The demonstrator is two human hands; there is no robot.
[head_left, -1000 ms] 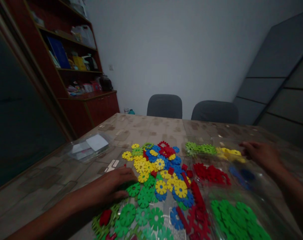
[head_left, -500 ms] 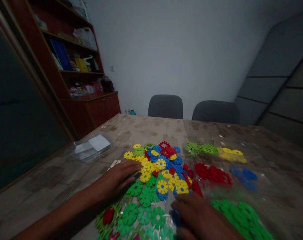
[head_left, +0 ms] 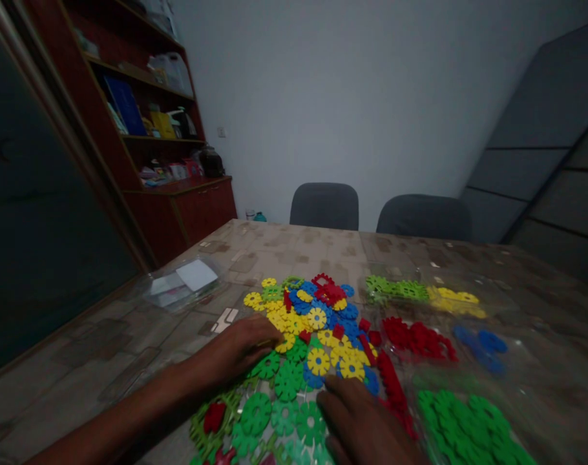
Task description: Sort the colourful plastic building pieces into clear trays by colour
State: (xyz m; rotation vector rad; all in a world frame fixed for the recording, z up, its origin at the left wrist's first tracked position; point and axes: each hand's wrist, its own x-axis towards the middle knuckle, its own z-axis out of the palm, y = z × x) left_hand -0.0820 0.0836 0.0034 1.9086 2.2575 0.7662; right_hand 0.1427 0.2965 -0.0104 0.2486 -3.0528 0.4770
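A heap of flower-shaped plastic building discs covers the table before me. My left hand point(head_left: 252, 339) reaches in from the left, its fingers bent down against the edge of a yellow disc point(head_left: 287, 343). Other yellow discs point(head_left: 318, 361) lie beyond and to the right. My right hand point(head_left: 357, 413) is lower right, fingers curled beside a green disc point(head_left: 310, 421); whatever is under its palm is hidden. Nearer me are more green discs point(head_left: 256, 414) and olive-green pieces with a red block point(head_left: 214, 418). Blue discs point(head_left: 348, 312) and red pieces point(head_left: 330, 295) form the heap's far side.
On the right, clear plastic trays hold green discs point(head_left: 468, 420), red pieces point(head_left: 415, 339), blue discs point(head_left: 492, 341), light-green pieces point(head_left: 395, 289) and yellow discs point(head_left: 453, 297). A clear packet with white paper point(head_left: 196, 276) lies left. Two grey chairs point(head_left: 324, 205) stand behind the table.
My left hand's outstretched fingers have bent down onto the yellow disc. My right hand has shifted left toward the green discs, and the blue piece seen under it is out of sight.
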